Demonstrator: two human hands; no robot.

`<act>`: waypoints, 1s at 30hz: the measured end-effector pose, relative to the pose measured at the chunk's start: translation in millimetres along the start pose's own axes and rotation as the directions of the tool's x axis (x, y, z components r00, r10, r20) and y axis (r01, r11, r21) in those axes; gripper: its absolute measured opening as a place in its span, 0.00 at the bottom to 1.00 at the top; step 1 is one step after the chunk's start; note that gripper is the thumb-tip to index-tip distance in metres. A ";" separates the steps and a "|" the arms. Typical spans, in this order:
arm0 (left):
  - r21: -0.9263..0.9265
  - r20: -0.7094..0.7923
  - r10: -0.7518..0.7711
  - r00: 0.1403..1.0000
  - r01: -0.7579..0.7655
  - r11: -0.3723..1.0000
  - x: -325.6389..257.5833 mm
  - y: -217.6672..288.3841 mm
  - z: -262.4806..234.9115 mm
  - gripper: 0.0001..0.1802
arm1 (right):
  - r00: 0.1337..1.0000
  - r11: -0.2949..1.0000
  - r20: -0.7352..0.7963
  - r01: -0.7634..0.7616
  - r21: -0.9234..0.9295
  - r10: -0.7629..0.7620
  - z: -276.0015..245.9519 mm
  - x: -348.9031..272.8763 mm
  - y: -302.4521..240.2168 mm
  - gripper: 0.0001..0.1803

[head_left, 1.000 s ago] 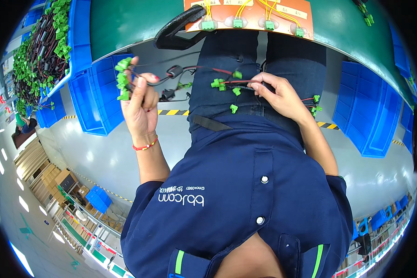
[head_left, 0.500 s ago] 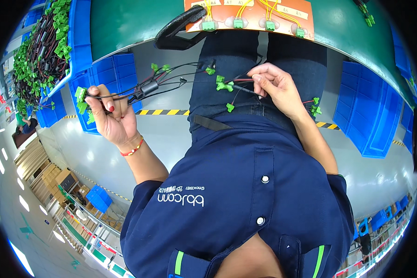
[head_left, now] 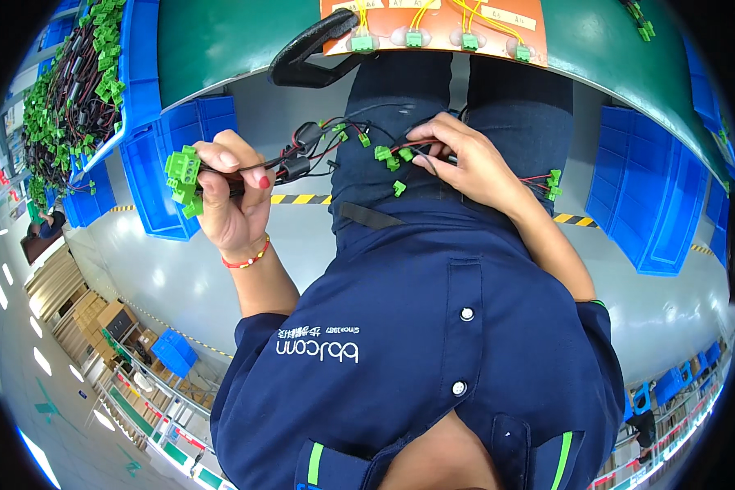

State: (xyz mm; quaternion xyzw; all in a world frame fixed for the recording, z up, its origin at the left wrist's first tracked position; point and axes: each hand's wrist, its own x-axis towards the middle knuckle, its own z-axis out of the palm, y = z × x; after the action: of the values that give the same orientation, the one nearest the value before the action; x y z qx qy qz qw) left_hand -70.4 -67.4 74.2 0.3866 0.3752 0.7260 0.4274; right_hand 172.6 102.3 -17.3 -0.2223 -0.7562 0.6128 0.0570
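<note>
My left hand (head_left: 241,192) is closed round a bundle of thin black and red cables. Green terminal connectors (head_left: 184,178) on the cable ends stick out on its left side. Two dark cylindrical cores (head_left: 300,152) hang on the cables between my hands. My right hand (head_left: 469,157) is closed on cables too, above my lap; its fingertips partly hide them. Smaller green plugs (head_left: 390,158) dangle just left of its fingers. Another green plug pair (head_left: 554,184) on red and black wires shows beyond my right wrist.
Ahead is a green worktop (head_left: 220,41) with a black handle-like part (head_left: 314,55) at its edge. An orange board (head_left: 465,28) there carries yellow wires and green connectors. A blue bin (head_left: 143,73) at the left holds many cables. More blue bins (head_left: 649,192) stand right.
My left hand has moved right and slightly up with its connectors, toward my right hand. The cables between have slackened and bunched. My right hand has shifted slightly left.
</note>
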 end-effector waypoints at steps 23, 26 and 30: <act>0.180 -0.090 -0.017 0.996 0.033 0.983 4.1 -9.4 -2.9 0.16 | 0.943 0.925 -0.095 0.289 -0.246 -0.319 19.1 18.8 19.3 0.15; 0.189 -0.065 -0.029 0.997 0.041 0.981 4.9 -8.5 -7.4 0.16 | 0.945 0.915 -0.051 0.298 -0.271 -0.323 17.5 22.2 22.7 0.17; 0.174 -0.080 -0.012 0.997 0.026 0.984 7.0 -10.5 -9.1 0.16 | 0.996 0.984 -0.025 0.083 -0.160 -0.088 17.4 20.3 23.7 0.16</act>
State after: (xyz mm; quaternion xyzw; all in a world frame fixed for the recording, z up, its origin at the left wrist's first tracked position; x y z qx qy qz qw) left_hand -77.3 -59.3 62.9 0.3903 0.4576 0.7008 0.3837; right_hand 154.6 98.5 -47.9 -0.2032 -0.8103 0.5442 0.0773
